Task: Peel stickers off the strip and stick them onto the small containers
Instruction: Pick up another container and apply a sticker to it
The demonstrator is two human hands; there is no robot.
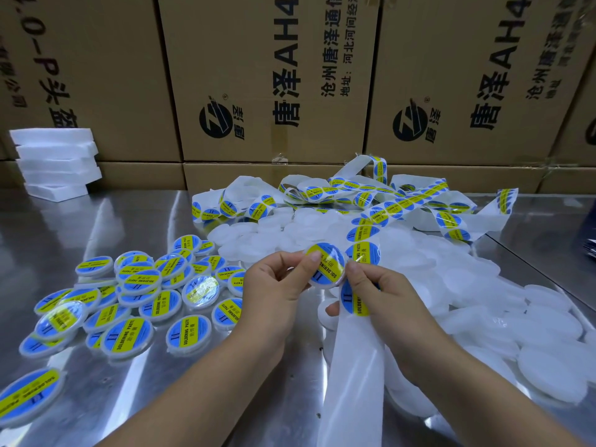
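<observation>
My left hand (pixel 274 285) holds a small round white container (pixel 324 269) above the metal table, thumb pressed on its blue and yellow sticker. My right hand (pixel 374 291) pinches the white sticker strip (pixel 354 366), which runs from the tangled pile (pixel 371 198) at the back down under that hand, and its fingertips touch the container's right edge. A blue and yellow sticker (pixel 354 298) on the strip shows under my right fingers, another (pixel 366 254) just above them. The right palm is hidden behind the fingers.
Several labelled containers (pixel 135 295) lie heaped on the left of the shiny table (pixel 106 221). Unlabelled white containers (pixel 483 301) cover the right side. Cardboard boxes (pixel 274 75) wall off the back. A stack of white foam pieces (pixel 58 162) stands at far left.
</observation>
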